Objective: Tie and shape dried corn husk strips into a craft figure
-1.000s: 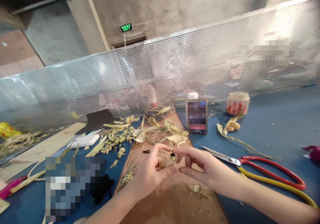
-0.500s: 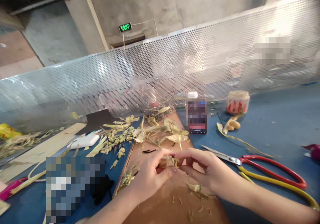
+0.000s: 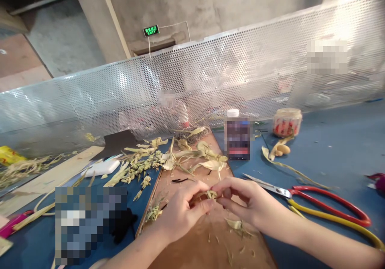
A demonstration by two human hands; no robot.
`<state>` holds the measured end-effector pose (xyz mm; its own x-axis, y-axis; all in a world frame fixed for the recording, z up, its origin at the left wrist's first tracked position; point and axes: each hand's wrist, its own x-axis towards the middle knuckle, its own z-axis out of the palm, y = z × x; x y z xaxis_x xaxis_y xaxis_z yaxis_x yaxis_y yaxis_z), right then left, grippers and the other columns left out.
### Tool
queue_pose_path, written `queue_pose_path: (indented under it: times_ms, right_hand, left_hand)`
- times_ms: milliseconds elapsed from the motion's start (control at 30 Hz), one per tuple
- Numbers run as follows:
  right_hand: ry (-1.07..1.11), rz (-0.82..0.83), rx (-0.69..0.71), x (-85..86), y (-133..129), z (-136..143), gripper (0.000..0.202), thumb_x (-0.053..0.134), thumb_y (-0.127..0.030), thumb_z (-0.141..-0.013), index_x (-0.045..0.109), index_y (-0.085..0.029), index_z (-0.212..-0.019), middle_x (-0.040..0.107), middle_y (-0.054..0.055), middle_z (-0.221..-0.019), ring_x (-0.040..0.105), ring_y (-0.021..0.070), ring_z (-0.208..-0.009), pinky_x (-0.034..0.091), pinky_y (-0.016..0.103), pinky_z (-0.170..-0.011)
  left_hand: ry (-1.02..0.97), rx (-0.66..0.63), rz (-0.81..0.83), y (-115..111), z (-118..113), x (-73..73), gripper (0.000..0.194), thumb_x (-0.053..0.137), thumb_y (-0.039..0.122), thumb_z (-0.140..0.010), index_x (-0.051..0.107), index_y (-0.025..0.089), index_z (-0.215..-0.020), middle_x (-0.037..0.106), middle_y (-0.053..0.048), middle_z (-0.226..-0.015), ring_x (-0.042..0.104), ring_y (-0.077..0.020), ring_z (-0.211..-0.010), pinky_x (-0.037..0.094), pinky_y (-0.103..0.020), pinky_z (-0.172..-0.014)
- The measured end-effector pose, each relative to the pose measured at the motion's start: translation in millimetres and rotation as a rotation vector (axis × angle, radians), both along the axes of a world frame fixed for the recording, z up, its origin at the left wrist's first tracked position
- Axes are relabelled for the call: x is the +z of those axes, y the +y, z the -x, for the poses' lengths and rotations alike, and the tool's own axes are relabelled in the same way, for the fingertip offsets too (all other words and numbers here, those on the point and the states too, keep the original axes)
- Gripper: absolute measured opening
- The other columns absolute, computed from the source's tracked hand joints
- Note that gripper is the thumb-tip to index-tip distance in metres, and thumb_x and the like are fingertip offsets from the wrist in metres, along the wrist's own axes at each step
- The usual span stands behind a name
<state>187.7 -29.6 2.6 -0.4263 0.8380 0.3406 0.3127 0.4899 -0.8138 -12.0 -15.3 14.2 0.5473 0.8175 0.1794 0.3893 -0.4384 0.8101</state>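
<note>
Over the brown board (image 3: 192, 245), my left hand (image 3: 183, 209) and my right hand (image 3: 243, 199) meet fingertip to fingertip. Between them is a small pale-green folded strip of dried husk (image 3: 211, 194), pinched by the thumb and fingers of both hands; the fingers partly hide it. Loose dried husk pieces (image 3: 210, 156) lie on the board just beyond my hands. A curled scrap (image 3: 236, 224) rests below my right hand. Scissors (image 3: 279, 190) with one red and one yellow handle lie to the right of that hand, blades pointing toward the board.
A phone (image 3: 237, 138) stands upright behind the board, with a white-capped bottle (image 3: 232, 113) behind it. At the back right is a clear jar (image 3: 287, 122). Budded dried stalks (image 3: 144, 164) and a white case (image 3: 102, 168) lie left. A perforated metal screen (image 3: 204, 72) runs across the back.
My fingertips have shifted slightly around the husk strip, and more of it shows between them now. Both hands stay in nearly the same place.
</note>
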Motion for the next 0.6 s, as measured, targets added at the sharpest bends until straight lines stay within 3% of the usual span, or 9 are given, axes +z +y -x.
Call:
queue_pose_path:
  times_ms: [200, 433, 600]
  right_hand:
    - [0.009, -0.029, 0.039, 2.1, -1.9, 0.3, 0.026, 0.052, -0.011, -0.081, 0.056, -0.020, -0.106, 0.052, -0.002, -0.075, 0.051, 0.0105, -0.067, 0.044, 0.022, -0.066]
    - [0.044, -0.107, 0.052, 0.1, -1.9, 1.3, 0.037, 0.051, -0.009, -0.084, 0.053, -0.023, -0.118, 0.050, 0.001, -0.095, 0.051, 0.0074, -0.066, 0.045, 0.022, -0.068]
    - [0.050, -0.119, 0.073, -5.5, 1.7, -0.1, 0.048, 0.049, -0.006, -0.084, 0.046, -0.028, -0.127, 0.047, 0.003, -0.114, 0.052, 0.0062, -0.067, 0.046, 0.023, -0.072]
  left_hand:
    - [-0.024, -0.002, 0.031, 0.9, -1.3, -1.0, 0.016, 0.055, 0.034, -0.086, 0.060, 0.019, -0.086, 0.057, 0.002, -0.069, 0.054, -0.0122, -0.064, 0.040, -0.023, -0.061]
    - [-0.181, -0.028, 0.175, 0.1, -2.6, -3.7, 0.024, 0.054, 0.030, -0.087, 0.055, 0.024, -0.111, 0.061, -0.003, -0.098, 0.059, -0.0163, -0.086, 0.047, -0.025, -0.072]
    - [-0.211, 0.044, 0.158, 0.8, -0.5, -5.7, 0.021, 0.049, 0.030, -0.090, 0.050, 0.023, -0.110, 0.063, 0.001, -0.079, 0.061, -0.0144, -0.076, 0.047, -0.028, -0.075]
